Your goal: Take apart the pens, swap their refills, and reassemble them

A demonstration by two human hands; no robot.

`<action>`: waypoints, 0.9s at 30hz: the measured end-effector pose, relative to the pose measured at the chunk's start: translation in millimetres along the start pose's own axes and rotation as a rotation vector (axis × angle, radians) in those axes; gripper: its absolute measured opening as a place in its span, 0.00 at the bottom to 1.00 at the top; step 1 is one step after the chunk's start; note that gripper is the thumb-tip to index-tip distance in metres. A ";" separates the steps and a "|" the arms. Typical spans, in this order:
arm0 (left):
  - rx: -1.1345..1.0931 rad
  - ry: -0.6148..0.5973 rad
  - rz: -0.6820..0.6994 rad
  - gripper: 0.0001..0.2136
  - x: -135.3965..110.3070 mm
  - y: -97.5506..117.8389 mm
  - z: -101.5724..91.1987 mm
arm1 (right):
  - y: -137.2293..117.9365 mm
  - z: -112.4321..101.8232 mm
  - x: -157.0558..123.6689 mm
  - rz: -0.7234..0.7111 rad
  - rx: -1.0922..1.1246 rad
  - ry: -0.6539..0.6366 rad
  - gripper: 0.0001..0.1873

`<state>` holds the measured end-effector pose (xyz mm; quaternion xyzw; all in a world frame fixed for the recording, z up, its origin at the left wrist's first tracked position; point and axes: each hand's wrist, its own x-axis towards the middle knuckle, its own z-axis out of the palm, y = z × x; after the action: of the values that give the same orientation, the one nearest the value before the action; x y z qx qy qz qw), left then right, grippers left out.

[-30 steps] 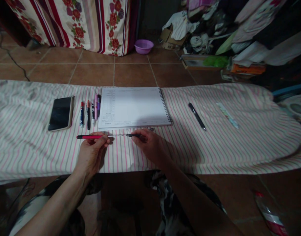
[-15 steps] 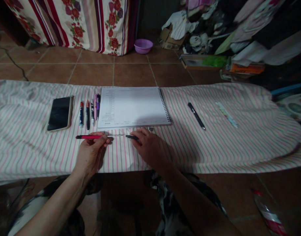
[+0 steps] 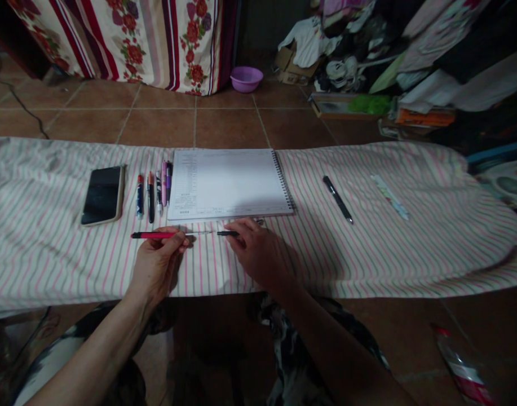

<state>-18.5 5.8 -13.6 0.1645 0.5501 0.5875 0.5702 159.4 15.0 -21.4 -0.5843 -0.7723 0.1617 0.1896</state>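
My left hand [image 3: 159,260] pinches a red pen barrel [image 3: 151,235] with a black end, held level just in front of the notebook. A thin pale refill [image 3: 198,232] sticks out of the barrel toward the right. Closed round a black pen piece [image 3: 226,233] is my right hand [image 3: 260,254]; most of that piece is hidden under the fingers. A small gap separates the refill's tip from the black piece. Just behind both hands lies an open spiral notebook [image 3: 237,183]. Something small and metallic shows at the right fingertips, too small to name.
Several pens [image 3: 150,197] stand in a row left of the notebook, beside a phone [image 3: 101,195]. To the right lie a black pen [image 3: 337,199] and a pale patterned pen [image 3: 390,197]. A striped cloth [image 3: 326,265] covers the table. A bottle [image 3: 463,363] lies on the floor.
The black piece in my right hand has turned slightly and now points more level toward the refill. My left hand and the red barrel have barely shifted.
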 end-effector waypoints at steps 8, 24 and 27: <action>0.015 -0.020 -0.007 0.11 -0.1 -2.4 -0.7 | -2.0 4.1 0.0 -0.146 0.116 0.191 0.07; 0.080 -0.106 0.017 0.11 -6.8 -6.7 -0.5 | -10.4 10.2 1.8 -0.312 0.052 0.169 0.07; 0.093 -0.121 0.041 0.10 -6.0 -8.8 -2.3 | -11.6 8.6 1.9 -0.316 0.039 0.156 0.07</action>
<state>-14.3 -2.6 -19.1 0.2373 0.5376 0.5621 0.5821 145.0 13.5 -23.2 -0.4626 -0.8342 0.0989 0.2834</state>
